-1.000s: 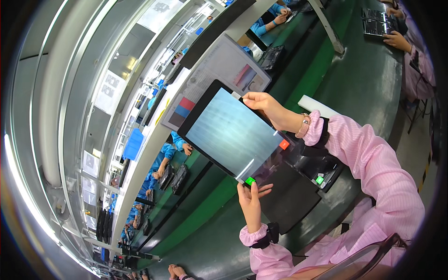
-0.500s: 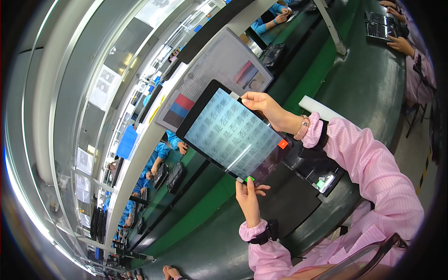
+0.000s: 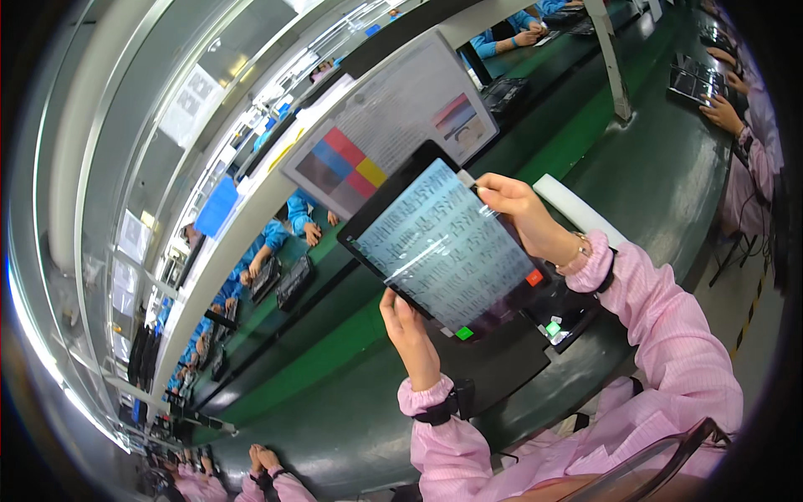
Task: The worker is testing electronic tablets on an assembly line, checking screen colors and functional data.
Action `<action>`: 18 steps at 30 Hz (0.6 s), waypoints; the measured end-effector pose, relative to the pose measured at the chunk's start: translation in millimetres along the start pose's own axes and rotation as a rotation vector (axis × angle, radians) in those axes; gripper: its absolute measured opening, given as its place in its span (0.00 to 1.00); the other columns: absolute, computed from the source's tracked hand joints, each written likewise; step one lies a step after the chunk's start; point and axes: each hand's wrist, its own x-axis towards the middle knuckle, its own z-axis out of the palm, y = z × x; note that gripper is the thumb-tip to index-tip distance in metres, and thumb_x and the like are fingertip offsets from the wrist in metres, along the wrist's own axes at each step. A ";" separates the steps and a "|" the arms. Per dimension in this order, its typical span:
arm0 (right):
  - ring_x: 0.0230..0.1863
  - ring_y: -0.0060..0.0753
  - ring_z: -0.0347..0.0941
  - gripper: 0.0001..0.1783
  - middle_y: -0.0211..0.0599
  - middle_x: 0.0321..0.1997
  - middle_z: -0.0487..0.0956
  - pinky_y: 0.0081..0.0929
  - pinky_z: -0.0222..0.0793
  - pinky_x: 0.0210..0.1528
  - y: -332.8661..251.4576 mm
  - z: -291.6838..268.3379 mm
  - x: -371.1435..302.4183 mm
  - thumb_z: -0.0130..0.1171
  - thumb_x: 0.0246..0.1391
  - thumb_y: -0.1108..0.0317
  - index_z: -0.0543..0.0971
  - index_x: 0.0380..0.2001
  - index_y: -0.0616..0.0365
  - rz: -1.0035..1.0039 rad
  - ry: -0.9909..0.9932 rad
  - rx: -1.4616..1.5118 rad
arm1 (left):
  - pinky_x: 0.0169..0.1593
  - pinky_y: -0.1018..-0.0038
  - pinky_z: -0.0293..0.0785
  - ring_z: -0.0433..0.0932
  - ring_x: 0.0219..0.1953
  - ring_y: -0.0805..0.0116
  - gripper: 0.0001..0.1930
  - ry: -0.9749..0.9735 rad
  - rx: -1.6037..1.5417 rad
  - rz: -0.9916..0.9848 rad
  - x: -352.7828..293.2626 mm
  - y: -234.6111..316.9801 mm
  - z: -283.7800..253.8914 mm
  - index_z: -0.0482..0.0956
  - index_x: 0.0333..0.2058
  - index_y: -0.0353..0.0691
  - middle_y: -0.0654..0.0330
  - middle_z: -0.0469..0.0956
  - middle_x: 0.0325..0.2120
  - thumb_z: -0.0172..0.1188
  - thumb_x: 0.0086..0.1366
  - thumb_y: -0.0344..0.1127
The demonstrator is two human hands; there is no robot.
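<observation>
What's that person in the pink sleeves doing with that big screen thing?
The person is holding up a dark-framed tablet with both hands. The left hand is at its lower-left edge, and the right hand grips its upper-right edge. The screen is lit pale blue with rows of blurry dark marks. Below are a dark mat and another shiny dark device, partly hidden, on the green bench. A white bar lies beyond the right hand.
</observation>
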 end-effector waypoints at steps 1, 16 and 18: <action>0.33 0.10 0.67 0.08 0.22 0.31 0.74 0.12 0.63 0.37 -2.6 -0.6 -9.6 0.50 0.61 0.64 0.72 0.35 0.58 0.063 -0.004 -0.010 | 0.50 0.76 0.64 0.70 0.44 0.75 0.19 -0.060 -0.103 0.048 0.0 4.3 1.3 0.61 0.52 0.32 0.59 0.71 0.43 0.47 0.70 0.41; 0.33 0.08 0.58 0.10 0.17 0.30 0.67 0.10 0.55 0.38 -26.2 -1.8 -63.5 0.50 0.61 0.64 0.73 0.38 0.60 0.003 0.060 -0.159 | 0.49 0.79 0.62 0.70 0.44 0.75 0.21 -0.021 0.059 0.038 -40.4 24.0 21.7 0.59 0.55 0.35 0.60 0.71 0.44 0.50 0.68 0.38; 0.32 0.07 0.58 0.10 0.16 0.30 0.68 0.10 0.54 0.37 -31.3 -0.1 -66.8 0.50 0.61 0.64 0.73 0.38 0.60 0.012 0.054 -0.119 | 0.56 0.73 0.59 0.68 0.51 0.67 0.25 -0.094 -0.031 0.035 -55.6 19.3 16.0 0.52 0.58 0.31 0.51 0.69 0.49 0.49 0.67 0.31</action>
